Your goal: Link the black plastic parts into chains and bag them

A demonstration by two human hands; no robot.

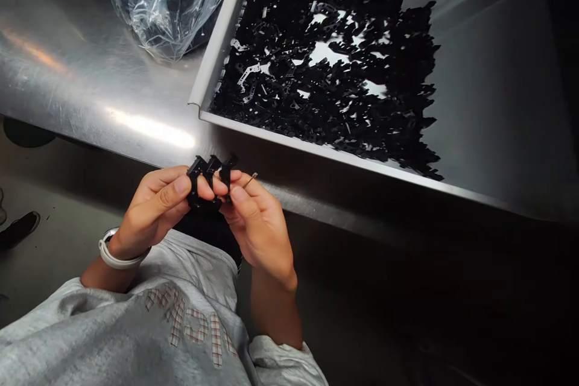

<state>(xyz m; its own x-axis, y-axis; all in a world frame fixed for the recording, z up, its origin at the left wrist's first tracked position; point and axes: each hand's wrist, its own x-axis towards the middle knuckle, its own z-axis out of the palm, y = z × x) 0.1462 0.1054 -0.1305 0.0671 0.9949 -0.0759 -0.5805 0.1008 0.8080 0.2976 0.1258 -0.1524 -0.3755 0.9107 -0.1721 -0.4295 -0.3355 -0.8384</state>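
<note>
Between my two hands, near the table's front edge, is a black bracket-like part [195,176] with several notched arms. My left hand [159,200] pinches its left end between thumb and fingers. At the other end, my right hand [253,214] closes on the same part, thumb against the rightmost arm. A thin metallic piece with a small tip [254,176] sticks out past the right fingers; what it belongs to is hidden. Whether the black part is one piece or several joined pieces I cannot tell.
A white tray [316,149] beyond my hands holds a spread of many small black parts [289,90]. A clear plastic bag [169,9] with dark contents stands left of it on the steel table [67,66]. A dark shoe [20,229] shows at far left.
</note>
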